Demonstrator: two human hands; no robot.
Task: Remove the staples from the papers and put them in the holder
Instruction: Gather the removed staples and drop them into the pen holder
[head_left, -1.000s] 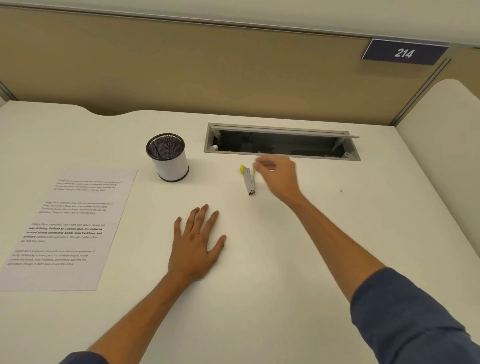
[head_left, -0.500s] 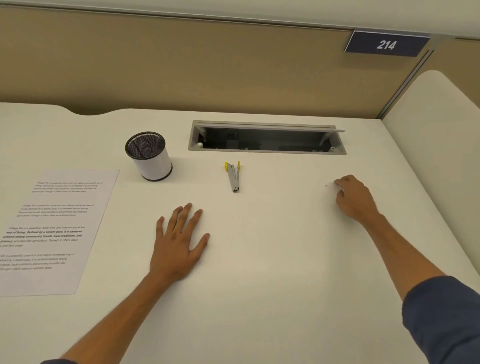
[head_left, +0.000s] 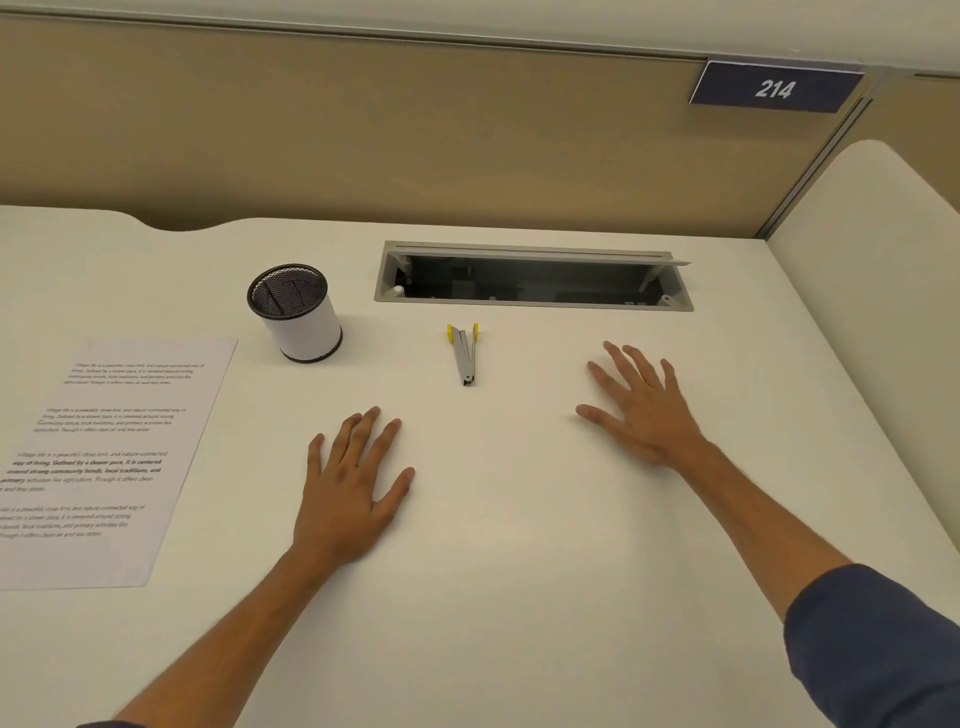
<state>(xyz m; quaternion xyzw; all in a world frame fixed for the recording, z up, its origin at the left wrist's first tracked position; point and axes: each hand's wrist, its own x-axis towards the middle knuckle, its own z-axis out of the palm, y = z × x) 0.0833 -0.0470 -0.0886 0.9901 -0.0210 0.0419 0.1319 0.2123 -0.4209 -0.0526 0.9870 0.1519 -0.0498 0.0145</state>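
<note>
We read "214" in white on a dark blue sign (head_left: 775, 88) fixed to the partition at two o'clock. On the printed paper (head_left: 109, 457) at nine o'clock we make out "Village life is a peaceful, close-knit, and nature-connected"; the smaller lines blur.

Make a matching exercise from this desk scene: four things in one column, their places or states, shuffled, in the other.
1. staple remover
2. mesh holder
3. papers
4. right hand

A. flat at the desk's left edge
B. upright, left of the cable tray
C. open, palm down, holding nothing
D. lying between the two hands, yellow grips away from the person

Pairs: 1-D, 2-B, 3-A, 4-C
</note>
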